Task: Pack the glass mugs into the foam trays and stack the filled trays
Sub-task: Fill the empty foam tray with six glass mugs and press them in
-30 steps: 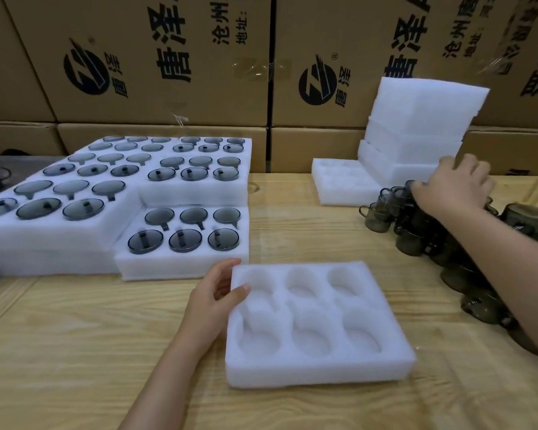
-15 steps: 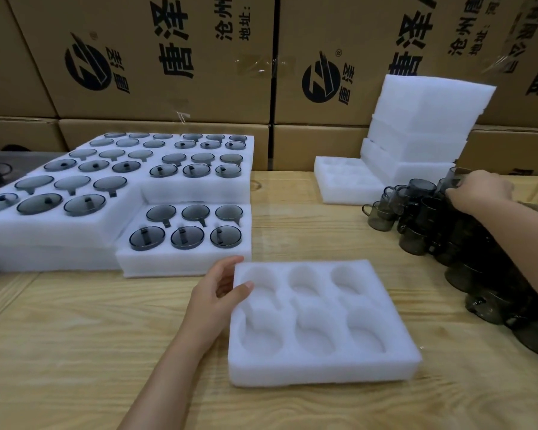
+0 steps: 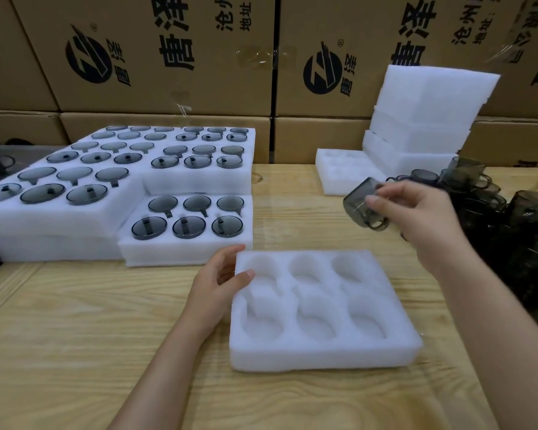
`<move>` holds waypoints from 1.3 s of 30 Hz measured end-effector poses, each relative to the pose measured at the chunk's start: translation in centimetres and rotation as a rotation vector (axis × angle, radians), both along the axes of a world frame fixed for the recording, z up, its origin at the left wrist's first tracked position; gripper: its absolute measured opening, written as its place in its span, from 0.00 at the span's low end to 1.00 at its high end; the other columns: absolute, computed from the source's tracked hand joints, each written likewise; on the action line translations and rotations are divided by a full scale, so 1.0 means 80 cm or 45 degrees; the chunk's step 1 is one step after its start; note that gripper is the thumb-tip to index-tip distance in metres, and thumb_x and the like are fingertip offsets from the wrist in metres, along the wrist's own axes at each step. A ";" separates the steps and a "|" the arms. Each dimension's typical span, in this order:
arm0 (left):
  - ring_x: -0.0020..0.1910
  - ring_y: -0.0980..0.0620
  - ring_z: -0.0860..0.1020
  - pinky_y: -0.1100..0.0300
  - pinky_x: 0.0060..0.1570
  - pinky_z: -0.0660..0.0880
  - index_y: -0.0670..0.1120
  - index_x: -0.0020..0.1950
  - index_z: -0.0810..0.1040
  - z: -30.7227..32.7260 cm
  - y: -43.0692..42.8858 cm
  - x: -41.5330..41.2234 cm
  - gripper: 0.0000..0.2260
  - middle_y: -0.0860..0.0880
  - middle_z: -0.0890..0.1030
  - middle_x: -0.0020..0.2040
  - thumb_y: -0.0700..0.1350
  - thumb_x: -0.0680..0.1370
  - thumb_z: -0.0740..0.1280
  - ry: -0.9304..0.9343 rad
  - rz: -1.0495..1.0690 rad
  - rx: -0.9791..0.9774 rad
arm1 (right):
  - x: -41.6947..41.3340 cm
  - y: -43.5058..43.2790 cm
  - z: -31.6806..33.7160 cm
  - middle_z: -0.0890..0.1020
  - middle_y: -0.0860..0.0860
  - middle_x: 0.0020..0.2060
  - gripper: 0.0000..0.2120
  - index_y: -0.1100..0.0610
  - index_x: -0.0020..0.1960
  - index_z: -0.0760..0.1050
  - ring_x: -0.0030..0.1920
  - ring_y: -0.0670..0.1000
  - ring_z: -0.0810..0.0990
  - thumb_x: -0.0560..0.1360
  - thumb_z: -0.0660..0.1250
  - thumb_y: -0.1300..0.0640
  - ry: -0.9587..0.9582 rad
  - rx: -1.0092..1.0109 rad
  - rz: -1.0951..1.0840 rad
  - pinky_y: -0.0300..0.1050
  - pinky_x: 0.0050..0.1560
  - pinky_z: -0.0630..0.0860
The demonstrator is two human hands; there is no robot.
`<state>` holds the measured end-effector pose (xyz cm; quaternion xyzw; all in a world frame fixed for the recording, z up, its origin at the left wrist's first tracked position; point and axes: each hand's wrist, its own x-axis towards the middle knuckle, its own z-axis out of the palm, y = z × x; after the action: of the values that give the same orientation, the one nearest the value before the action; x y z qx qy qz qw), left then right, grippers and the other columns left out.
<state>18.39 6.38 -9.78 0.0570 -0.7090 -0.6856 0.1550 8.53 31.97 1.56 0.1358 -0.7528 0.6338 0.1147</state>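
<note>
**Tray empty, mug aloft**

The foam tray (image 3: 323,358) lies on the tabletop (image 3: 90,336), its six pockets empty. The left grip (image 3: 218,283) clasps its left edge. Beyond its far right corner, the right grip (image 3: 416,218) pinches a glass mug (image 3: 359,201) in the air. Filled trays (image 3: 184,246) lie far-left of it and loose mugs (image 3: 479,193) to its right.

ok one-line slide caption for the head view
Right hand holds a smoky glass mug over the table while the left hand grips the empty six-pocket foam tray.

Smoky glass mug (image 3: 359,201) tilted aloft; six-pocket foam tray (image 3: 323,355) empty.
</note>
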 end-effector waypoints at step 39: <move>0.54 0.49 0.76 0.52 0.54 0.73 0.48 0.57 0.75 0.063 0.130 -0.050 0.11 0.51 0.81 0.53 0.52 0.79 0.61 -0.073 -0.231 -1.042 | 0.025 0.025 -0.086 0.62 0.40 0.72 0.18 0.45 0.69 0.69 0.74 0.41 0.55 0.80 0.58 0.50 0.111 1.064 0.412 0.42 0.74 0.49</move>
<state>14.37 16.82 -4.71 -0.0530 -0.9291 -0.3563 0.0839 10.57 33.99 -5.31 0.3130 -0.9077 0.2787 -0.0190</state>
